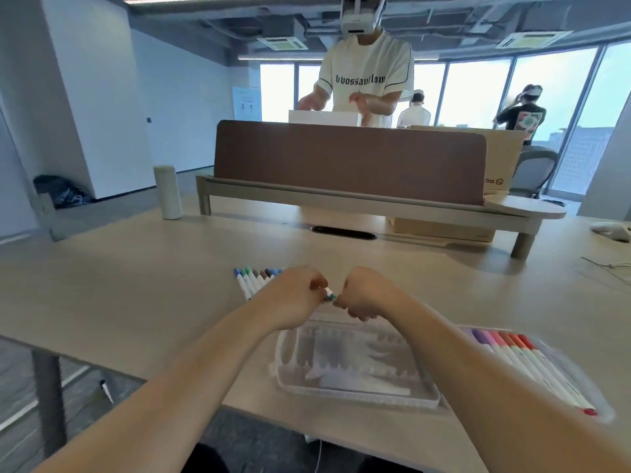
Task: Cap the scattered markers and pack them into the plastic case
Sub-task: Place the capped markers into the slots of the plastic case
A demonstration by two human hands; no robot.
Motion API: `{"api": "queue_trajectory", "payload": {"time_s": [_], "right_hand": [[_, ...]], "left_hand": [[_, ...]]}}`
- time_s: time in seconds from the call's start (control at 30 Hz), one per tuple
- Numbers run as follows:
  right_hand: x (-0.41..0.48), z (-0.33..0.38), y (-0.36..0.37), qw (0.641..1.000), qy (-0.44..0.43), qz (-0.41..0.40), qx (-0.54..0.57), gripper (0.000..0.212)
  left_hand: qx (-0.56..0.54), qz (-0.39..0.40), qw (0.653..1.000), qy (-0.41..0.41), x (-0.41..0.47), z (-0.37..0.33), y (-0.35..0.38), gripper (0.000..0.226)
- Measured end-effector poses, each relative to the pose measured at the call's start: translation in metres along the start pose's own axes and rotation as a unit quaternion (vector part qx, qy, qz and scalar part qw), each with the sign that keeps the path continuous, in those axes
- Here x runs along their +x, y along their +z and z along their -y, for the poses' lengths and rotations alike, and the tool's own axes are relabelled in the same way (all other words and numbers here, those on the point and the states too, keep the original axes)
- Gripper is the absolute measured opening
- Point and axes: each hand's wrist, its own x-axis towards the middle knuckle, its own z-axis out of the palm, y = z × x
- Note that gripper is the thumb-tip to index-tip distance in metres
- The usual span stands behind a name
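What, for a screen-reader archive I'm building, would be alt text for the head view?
Over a desk, the left hand pinches a white marker and the right hand pinches its green end. Below lies a clear case tray, packed markers to its right, loose markers behind the left hand.

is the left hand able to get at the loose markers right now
Probably not yet: the left hand grips a marker with the right hand. The loose markers lie just beyond it, nothing between.

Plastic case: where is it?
Head view, lower centre: the plastic case lies on the table, just below the left hand and right hand, capped markers to its right.
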Motion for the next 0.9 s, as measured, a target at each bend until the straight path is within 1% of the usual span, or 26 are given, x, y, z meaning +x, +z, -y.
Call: {"api": "queue_trajectory", "payload": {"time_s": [0.1,0.3,0.6,0.77,0.9], "right_hand": [[0.022,0.017,0.001,1.0,0.003,-0.018,-0.007,0.026],[0.067,0.029,0.0,0.998,0.01,-0.054,0.0,0.022],[0.114,0.028,0.011,0.999,0.026,-0.03,0.009,0.025],[0.115,0.025,0.015,0.999,0.014,-0.044,0.011,0.024],[0.096,0.017,0.003,0.998,0.022,-0.015,0.061,0.022]], "left_hand": [[-0.014,-0.021,0.999,-0.025,0.007,0.016,-0.016,0.033],[-0.056,-0.026,0.998,-0.033,0.035,0.035,-0.024,0.03],[-0.071,-0.012,0.997,-0.04,0.068,0.05,-0.004,0.028],[-0.09,-0.011,0.995,-0.043,0.062,0.051,0.004,0.026],[-0.092,-0.008,0.995,-0.036,0.054,0.043,0.009,0.026]]}}
